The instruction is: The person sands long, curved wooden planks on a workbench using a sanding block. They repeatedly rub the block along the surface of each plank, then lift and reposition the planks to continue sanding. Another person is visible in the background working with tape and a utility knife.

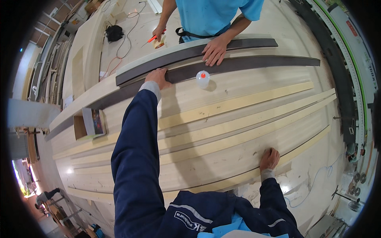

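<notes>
My left hand (158, 77) reaches forward and grips the edge of a long dark grey strip (143, 68), thumb toward me. A second dark strip (262, 61) runs alongside it, nearer me. To the right of that hand stands a translucent white squeeze bottle (203, 80) with a red tip. My right hand (270, 158) rests at the near side of the table, fingers curled in, beside a pale yellow strip (305, 144); nothing shows in it. Across the table, a person's hand (214, 50) lies on the dark strips. Their other hand (158, 32) holds an orange-handled tool and a tape roll.
Several pale yellow strips (238, 104) lie lengthwise on the table (222, 158). An open cardboard box (80, 126) stands at the left. Behind are a black bag (114, 33) and a cable (129, 39). A long machine (349, 59) borders the right side.
</notes>
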`<state>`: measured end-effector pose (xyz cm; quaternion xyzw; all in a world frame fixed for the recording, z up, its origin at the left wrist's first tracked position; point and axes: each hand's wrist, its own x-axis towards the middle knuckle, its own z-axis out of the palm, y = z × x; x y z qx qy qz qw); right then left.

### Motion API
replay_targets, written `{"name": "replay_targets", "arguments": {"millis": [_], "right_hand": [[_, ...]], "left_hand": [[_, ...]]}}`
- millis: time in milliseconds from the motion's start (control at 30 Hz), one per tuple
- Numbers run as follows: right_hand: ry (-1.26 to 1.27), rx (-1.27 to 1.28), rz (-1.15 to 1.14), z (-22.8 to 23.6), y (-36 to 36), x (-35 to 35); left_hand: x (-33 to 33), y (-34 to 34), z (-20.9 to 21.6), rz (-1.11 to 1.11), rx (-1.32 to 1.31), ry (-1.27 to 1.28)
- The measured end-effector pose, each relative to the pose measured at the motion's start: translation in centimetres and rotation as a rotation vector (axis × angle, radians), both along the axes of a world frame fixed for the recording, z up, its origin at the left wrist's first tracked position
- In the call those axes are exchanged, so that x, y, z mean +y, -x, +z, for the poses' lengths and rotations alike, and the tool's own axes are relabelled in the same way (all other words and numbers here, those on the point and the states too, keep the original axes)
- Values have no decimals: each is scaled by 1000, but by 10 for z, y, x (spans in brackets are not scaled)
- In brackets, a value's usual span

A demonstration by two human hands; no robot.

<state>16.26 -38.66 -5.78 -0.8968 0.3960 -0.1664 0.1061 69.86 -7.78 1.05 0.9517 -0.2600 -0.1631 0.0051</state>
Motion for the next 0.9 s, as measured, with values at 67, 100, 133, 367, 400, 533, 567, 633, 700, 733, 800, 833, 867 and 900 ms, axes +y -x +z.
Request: {"name": "replay_targets", "arguments": {"millis": [67,100,133,367,400,533,567,633,700,733,800,833,867,900], "right_hand": [[-6,15,-34,1,-3,1],[-16,28,-45,1,-4,2],[-18,33,-59,1,-5,1],[-17,106,-65,-3,-8,-1],[-7,120,-64,-3,-8,-2],[-22,118,-73,-4,-11,-1],[-24,141,-67,-4,-11,-1],[-28,143,-83,-4,-11,0],[-33,154,-74,-5,-11,1],[-27,143,-65,-6,-11,1],[-13,166,-64,-7,-10,1],[-15,158,-76,-9,-10,0],[-1,167,-57,-10,-9,-1],[-2,164,-50,-11,-9,-1]], "left_hand": [[-3,-7,-2,-31,4,-35],[-2,-8,-3,-52,6,-17],[0,-9,-3,-68,4,2],[2,-19,-1,-85,1,41],[2,-20,0,-77,3,76],[6,-9,-1,-68,19,179],[7,-5,-3,-92,-15,165],[8,-2,-5,-104,-54,156],[9,0,-8,-94,-72,182],[9,-1,-10,-83,-75,184],[7,-2,-13,-64,-99,224],[7,-2,-14,-74,-121,245],[8,-1,-14,-85,-128,265],[9,0,-14,-85,-122,267]]}}
